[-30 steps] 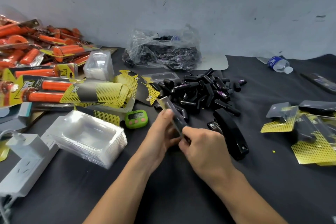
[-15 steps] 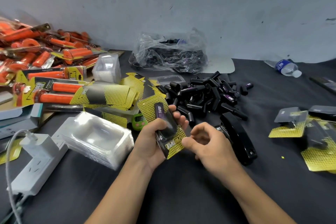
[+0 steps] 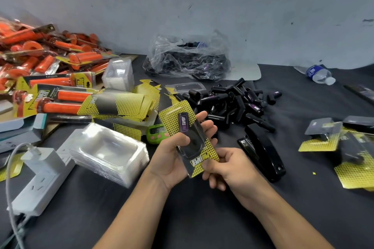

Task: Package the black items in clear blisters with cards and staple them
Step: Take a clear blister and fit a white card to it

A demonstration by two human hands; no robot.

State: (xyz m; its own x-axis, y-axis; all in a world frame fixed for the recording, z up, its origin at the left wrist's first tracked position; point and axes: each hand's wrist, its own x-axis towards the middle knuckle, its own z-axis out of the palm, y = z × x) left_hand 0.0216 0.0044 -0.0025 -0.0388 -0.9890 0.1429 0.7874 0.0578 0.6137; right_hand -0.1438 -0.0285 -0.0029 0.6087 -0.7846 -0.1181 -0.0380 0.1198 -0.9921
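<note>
Two bare hands hold one package above a bench [image 3: 182, 208] covered in dark grey cloth. The left hand [image 3: 172, 159] grips it from behind, thumb across the front; the right hand [image 3: 230, 166] pinches its lower corner. The package is a yellow-and-black dotted card [image 3: 199, 162] printed "PRO TAPER", with a clear blister [image 3: 193, 143] on its face. Inside lies a black item [image 3: 184, 124] bearing a purple "PRO TAPER" label. Just right of the hands lies a black stapler [image 3: 263, 153]. To the left sit a stack of empty clear blisters [image 3: 109, 151] and a white power strip [image 3: 40, 180]. Beyond the hands are a green timer [image 3: 156, 132], a spread of cards [image 3: 117, 103] and a heap of loose black items [image 3: 232, 105]. Filled packs [image 3: 323, 137] lie far right; packaged orange grips [image 3: 50, 95] marked "PRO TAPER" pile far left. At the back, a crumpled plastic bag [image 3: 188, 60] and a water bottle [image 3: 319, 74] lie near a scuffed grey-blue wall [image 3: 202, 6].
</note>
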